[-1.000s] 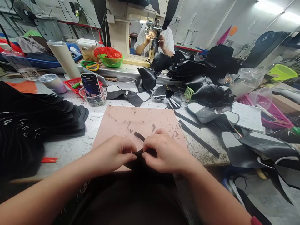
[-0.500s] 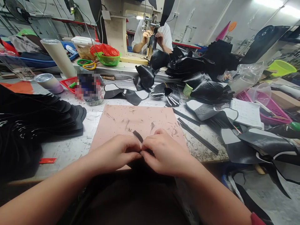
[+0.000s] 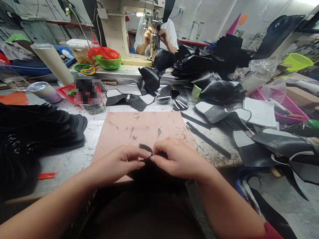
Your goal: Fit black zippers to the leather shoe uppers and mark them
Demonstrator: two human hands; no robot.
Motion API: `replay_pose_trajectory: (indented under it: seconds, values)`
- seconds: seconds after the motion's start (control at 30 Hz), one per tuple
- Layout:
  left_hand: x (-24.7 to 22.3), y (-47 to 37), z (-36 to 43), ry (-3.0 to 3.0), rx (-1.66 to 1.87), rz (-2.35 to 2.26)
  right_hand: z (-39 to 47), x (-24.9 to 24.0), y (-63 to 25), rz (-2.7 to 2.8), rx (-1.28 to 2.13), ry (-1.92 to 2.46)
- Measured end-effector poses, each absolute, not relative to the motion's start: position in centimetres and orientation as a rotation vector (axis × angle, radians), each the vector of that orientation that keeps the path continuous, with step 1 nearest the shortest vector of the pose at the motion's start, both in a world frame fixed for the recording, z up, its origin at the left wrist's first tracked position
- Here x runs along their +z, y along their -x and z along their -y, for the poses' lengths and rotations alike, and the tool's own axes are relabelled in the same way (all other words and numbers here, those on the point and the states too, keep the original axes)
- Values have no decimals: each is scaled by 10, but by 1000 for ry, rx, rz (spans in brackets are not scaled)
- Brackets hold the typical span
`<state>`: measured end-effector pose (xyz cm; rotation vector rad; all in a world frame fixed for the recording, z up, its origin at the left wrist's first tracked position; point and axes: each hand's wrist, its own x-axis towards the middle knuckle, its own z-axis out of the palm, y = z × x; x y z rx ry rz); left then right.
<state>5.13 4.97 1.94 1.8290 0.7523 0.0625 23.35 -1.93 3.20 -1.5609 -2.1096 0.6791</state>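
Over the near edge of a pink board [image 3: 139, 126], my left hand [image 3: 124, 161] and my right hand [image 3: 171, 157] pinch a dark piece [image 3: 147, 171] close together. A short black strip [image 3: 145, 147] curls up between the fingertips. My right thumb and fingers press on the piece where the strip meets it. The left fingers hold it just beside, thumb below. Much of the dark piece blends into the shadow beneath my hands.
Stacked black pieces [image 3: 62, 127] lie left, by a red object [image 3: 47, 175]. Long black strips [image 3: 209, 141] and grey-black cut pieces [image 3: 216, 113] lie right. Behind stand a clear container [image 3: 93, 107], a green basket [image 3: 108, 62] and a sewing machine [image 3: 112, 30], where a person works.
My left fingertips have shifted slightly left, apart from the right ones. The short strip now curls more to the left. The whole view has moved a little.
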Motion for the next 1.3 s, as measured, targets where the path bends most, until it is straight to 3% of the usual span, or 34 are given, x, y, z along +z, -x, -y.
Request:
replay_pose_trajectory:
  seconds: [0.23,0.5,0.73,1.3]
  values:
    - [35,-63,-47,-2161,39,-702,23,31,-232,2127,617,1605]
    - [26,-58,-44,-1903,152,-827,25,32,-238,2057,653,1588]
    - [32,-61,-49,-1989,-91,-717,27,30,-238,2057,668,1574]
    - [32,-70,-44,-2004,109,-784,29,31,-241,2088,527,1524]
